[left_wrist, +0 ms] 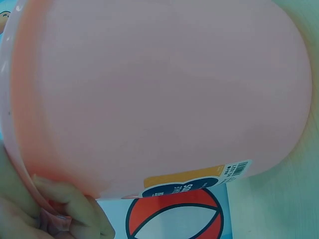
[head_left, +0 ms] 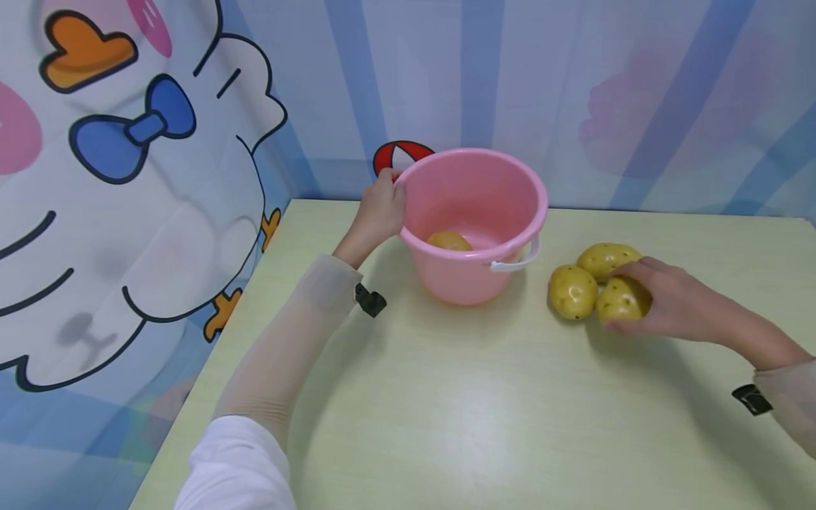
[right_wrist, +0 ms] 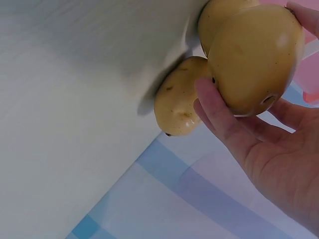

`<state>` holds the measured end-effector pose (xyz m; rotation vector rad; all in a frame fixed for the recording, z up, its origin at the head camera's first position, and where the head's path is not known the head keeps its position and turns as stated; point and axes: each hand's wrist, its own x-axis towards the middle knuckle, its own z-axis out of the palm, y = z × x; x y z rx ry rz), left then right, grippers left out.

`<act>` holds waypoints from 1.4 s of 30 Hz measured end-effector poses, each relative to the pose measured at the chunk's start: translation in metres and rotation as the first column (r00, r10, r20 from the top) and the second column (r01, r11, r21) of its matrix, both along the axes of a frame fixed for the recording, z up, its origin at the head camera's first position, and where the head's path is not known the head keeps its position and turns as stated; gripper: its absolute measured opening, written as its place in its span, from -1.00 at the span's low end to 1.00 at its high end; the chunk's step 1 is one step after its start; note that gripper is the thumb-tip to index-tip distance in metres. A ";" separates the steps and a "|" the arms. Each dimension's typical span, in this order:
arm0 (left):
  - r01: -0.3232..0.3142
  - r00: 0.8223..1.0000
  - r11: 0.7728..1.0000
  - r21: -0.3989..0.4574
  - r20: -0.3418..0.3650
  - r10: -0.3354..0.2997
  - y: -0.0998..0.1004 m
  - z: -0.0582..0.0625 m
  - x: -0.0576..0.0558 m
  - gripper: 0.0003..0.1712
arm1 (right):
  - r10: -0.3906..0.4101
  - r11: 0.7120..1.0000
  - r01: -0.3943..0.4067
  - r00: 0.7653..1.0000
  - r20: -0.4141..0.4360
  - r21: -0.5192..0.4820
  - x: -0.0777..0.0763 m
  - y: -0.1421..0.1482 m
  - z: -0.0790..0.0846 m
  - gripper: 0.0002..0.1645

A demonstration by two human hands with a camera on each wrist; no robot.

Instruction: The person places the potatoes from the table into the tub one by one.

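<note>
A pink bucket (head_left: 465,276) stands upright at the back of the table, one potato (head_left: 449,241) lying inside it. My left hand (head_left: 382,209) grips the bucket's rim on its left side; the left wrist view shows fingers (left_wrist: 67,199) curled over the edge. To the bucket's right, my right hand (head_left: 676,301) holds a potato (head_left: 620,300) between thumb and fingers, as the right wrist view also shows on that potato (right_wrist: 254,59). Two more potatoes, a rounder one (head_left: 573,292) and a longer one (head_left: 608,261), lie close beside it on the table.
The bucket's white handle (head_left: 518,261) hangs down on its right side. A printed label (left_wrist: 194,181) is stuck on the bucket's wall. The pale table (head_left: 446,411) meets a cartoon-patterned cloth (head_left: 414,85) behind and at the left.
</note>
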<state>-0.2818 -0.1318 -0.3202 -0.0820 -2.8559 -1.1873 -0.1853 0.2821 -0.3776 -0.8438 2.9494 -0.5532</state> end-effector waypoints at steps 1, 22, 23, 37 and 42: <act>-0.001 1.000 1.000 0.000 0.002 0.001 0.000 0.000 0.000 -0.53 | 0.000 1.000 0.000 1.000 0.000 0.002 0.000 0.000 0.002 -0.05; 0.000 1.000 1.000 0.000 -0.004 0.000 -0.003 0.000 0.001 -0.53 | 0.008 0.999 -0.008 1.000 -0.011 0.032 -0.016 -0.011 0.056 -0.09; 0.000 1.000 1.000 -0.002 -0.004 0.000 -0.003 0.000 0.001 -0.53 | 0.011 0.999 -0.011 1.000 -0.015 0.033 -0.017 -0.012 0.058 -0.10; 0.001 1.000 1.000 -0.011 -0.003 -0.001 -0.002 0.001 0.000 -0.53 | 0.097 0.995 -0.096 0.992 -0.075 0.009 -0.040 -0.035 0.112 -0.10; -0.001 1.000 1.000 -0.009 0.003 0.001 -0.001 0.000 -0.001 -0.54 | 0.127 0.992 -0.126 0.985 -0.120 0.016 -0.047 -0.053 0.130 -0.09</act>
